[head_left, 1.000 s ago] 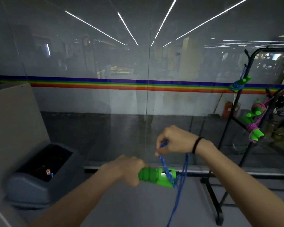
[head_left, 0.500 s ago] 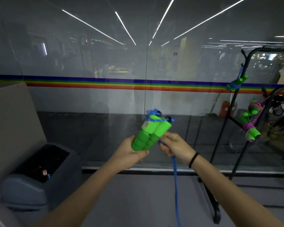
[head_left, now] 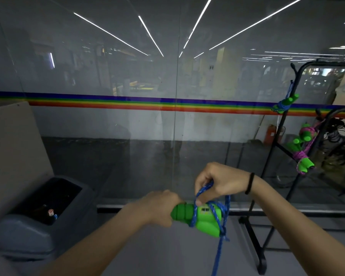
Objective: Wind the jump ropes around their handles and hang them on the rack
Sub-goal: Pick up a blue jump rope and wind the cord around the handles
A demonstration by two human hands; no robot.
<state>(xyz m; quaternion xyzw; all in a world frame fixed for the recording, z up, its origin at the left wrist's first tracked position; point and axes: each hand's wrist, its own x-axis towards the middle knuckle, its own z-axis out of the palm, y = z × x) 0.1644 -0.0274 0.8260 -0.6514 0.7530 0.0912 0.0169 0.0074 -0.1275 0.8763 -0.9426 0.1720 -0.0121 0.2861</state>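
- The right hand (head_left: 221,183) pinches the blue rope (head_left: 204,191) between thumb and fingers, just above the handles.
- The left hand (head_left: 161,209) is closed tight around the near end of the green handles (head_left: 199,218).
- The handles lie level, long axis running left to right, free end pointing right, with a few turns of rope already crossing them.
- The loose rope hangs down from the handles' right end, so the right hand is nearer to it for the next turn.
- The rack (head_left: 283,144) stands well apart to the right, with wound ropes hanging on it.
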